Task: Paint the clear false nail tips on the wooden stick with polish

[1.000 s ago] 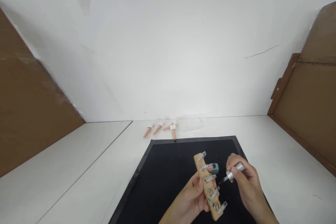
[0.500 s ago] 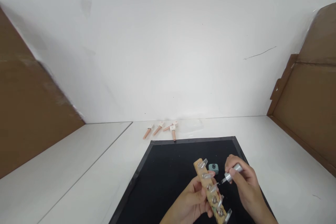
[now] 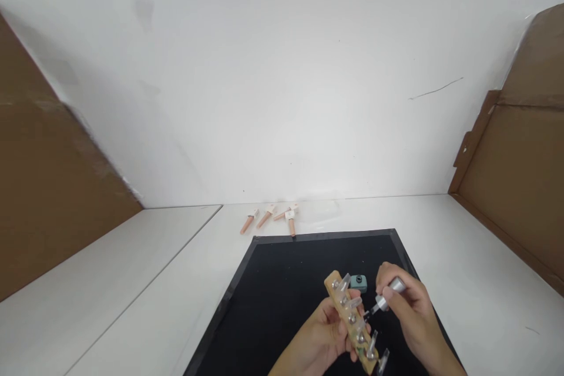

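Note:
My left hand [image 3: 321,335] is closed around a wooden strip [image 3: 333,277] tilted over the black mat. Several clear nail tips [image 3: 345,282] stick out from round metal mounts along the strip. Between the fingers of my right hand [image 3: 408,305] is the silver cap of a nail polish brush [image 3: 395,286]. Its dark bristles point down-left at a middle nail tip; whether they touch it I cannot tell. Just behind the strip stands a small teal bottle [image 3: 359,284] with its dark mouth uncovered.
Several pinkish bottles with white caps [image 3: 291,223] lie on the white table [image 3: 145,282] behind the black mat [image 3: 264,282]. A white wall rises at the back. Brown cardboard panels [image 3: 520,188] flank the table on both sides.
The wooden strip has turned slightly in my left hand, its upper end a little lower. My right hand has shifted slightly left, and the brush tip sits a bit lower and further left.

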Action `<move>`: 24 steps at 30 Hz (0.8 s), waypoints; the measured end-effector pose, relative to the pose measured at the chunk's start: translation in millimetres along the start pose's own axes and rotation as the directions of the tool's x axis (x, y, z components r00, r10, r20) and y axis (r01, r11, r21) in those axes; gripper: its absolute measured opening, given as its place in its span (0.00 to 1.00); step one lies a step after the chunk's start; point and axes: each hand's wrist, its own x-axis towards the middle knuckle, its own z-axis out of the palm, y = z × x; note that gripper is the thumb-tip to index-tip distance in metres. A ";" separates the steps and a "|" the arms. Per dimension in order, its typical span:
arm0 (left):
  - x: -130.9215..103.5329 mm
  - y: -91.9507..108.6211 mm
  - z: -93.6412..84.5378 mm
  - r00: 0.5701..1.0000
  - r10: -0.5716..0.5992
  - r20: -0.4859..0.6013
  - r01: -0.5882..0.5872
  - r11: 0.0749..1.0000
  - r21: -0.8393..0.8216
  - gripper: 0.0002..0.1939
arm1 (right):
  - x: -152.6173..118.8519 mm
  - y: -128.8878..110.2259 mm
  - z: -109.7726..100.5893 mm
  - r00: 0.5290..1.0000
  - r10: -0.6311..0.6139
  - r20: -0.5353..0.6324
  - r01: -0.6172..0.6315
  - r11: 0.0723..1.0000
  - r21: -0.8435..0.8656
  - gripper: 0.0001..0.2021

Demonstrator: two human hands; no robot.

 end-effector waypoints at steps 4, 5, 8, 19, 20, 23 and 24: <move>-0.9 1.9 -1.3 1.000 -0.003 -0.001 0.003 1.000 -0.005 0.19 | -1.2 5.9 -0.7 0.999 -0.028 -0.040 0.029 0.999 0.033 0.14; -0.6 1.6 -1.2 1.000 -0.002 -0.011 0.002 1.000 -0.005 0.19 | -1.3 5.7 -1.0 0.999 -0.038 -0.019 0.039 0.998 0.043 0.14; 1.9 -1.6 -1.1 0.999 0.017 -0.045 -0.017 1.000 -0.014 0.20 | -0.5 0.6 -1.2 0.996 -0.051 0.077 0.047 0.998 0.051 0.13; -1.9 4.5 1.6 1.000 0.010 -0.003 -0.010 0.999 -0.045 0.19 | -0.3 3.1 -1.4 0.998 0.016 -0.061 -0.016 1.000 0.011 0.14; -1.9 5.3 2.7 1.000 0.000 -0.009 0.000 0.999 -0.040 0.20 | -0.6 3.3 -1.7 0.999 0.004 -0.043 -0.003 1.000 0.021 0.14; -0.2 6.5 7.1 0.998 -0.015 -0.065 0.013 0.999 -0.037 0.20 | -0.7 -0.2 -1.5 0.998 -0.010 0.054 0.008 0.999 0.034 0.13; 0.4 6.4 8.3 0.996 -0.017 -0.084 0.014 0.999 -0.040 0.20 | -0.4 -1.9 -1.0 0.997 -0.001 0.083 -0.001 1.000 0.028 0.14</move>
